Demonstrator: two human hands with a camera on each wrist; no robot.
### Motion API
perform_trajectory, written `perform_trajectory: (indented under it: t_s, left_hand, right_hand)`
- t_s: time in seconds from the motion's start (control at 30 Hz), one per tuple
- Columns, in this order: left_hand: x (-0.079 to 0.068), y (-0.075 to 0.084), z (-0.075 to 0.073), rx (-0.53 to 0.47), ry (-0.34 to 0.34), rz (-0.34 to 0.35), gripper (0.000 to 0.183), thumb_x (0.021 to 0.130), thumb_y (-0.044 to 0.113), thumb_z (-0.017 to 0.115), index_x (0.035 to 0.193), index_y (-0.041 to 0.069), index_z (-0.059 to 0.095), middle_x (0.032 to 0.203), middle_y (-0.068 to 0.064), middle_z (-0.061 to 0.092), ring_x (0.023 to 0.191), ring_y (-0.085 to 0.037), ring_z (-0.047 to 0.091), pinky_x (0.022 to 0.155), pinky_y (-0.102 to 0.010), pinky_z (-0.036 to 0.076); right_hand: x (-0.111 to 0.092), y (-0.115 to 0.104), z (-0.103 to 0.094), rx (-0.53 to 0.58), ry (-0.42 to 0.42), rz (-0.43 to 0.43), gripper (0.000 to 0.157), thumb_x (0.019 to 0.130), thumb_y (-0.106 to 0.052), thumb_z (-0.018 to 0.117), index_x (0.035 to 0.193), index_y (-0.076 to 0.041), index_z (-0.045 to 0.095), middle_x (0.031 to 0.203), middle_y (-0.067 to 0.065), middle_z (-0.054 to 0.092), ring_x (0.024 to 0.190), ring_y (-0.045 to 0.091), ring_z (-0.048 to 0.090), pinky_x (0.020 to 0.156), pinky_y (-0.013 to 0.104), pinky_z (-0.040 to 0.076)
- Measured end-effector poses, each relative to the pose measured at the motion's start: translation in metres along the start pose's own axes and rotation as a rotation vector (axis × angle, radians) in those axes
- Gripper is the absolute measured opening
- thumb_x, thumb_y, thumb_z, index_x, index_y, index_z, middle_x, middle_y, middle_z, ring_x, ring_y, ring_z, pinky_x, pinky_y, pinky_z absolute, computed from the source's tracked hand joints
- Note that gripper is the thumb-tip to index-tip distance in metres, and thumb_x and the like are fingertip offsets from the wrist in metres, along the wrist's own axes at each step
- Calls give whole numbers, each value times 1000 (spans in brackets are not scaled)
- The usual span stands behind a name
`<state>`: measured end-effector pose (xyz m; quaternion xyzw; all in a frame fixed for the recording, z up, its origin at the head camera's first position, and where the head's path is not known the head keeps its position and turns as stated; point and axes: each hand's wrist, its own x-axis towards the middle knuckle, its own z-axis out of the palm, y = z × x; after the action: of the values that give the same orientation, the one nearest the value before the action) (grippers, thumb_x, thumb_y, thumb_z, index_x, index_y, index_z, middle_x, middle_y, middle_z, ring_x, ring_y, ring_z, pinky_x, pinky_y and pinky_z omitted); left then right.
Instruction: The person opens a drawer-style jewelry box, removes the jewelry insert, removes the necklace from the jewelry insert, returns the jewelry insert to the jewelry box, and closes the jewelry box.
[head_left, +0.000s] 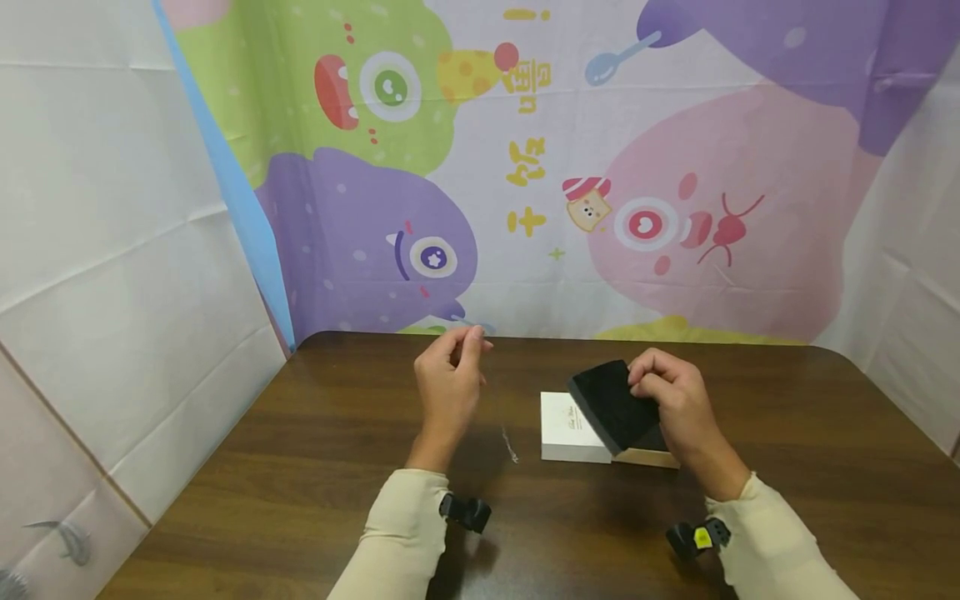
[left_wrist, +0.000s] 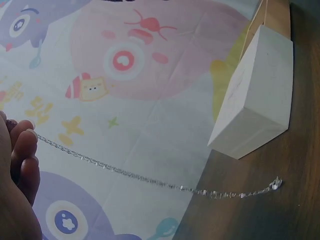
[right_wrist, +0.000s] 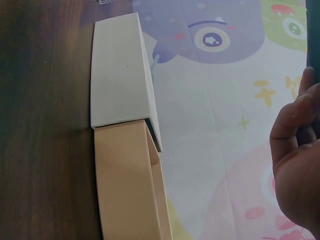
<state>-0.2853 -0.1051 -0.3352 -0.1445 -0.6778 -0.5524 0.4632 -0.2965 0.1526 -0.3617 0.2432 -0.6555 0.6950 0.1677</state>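
Observation:
My left hand (head_left: 450,387) is raised over the table, pinching one end of a thin silver chain (left_wrist: 125,173). The chain hangs down from the fingertips, with a small clasp-like piece (left_wrist: 275,184) at its lower end. In the head view only its lower part (head_left: 510,446) shows clearly. My right hand (head_left: 681,408) pinches a square black pad (head_left: 613,407) by its edge, tilted above a small box. That box has a white sleeve (right_wrist: 120,72) with gold lettering and a tan drawer (right_wrist: 125,182) pulled partly out to the right. The pad hides part of the drawer in the head view.
Dark wooden table (head_left: 300,517) lies under both hands. Behind it hangs a cloth (head_left: 540,292) printed with cartoon monsters. Pale cloth walls (head_left: 127,208) stand at the left and right sides.

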Motion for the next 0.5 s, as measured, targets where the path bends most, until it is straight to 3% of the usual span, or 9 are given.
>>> perform_trajectory:
  t_s: [0.5]
  left_hand:
    - [2,3,-3,12,14,41,18,93,-6,65,76,-6,66,69,-15,62,41,-14,50,42,-22,41]
  right_hand:
    - [0,-1,0,-21,13,5,19,79,19,44,73,7,56,78,5,56,70,17,52,59,25,46]
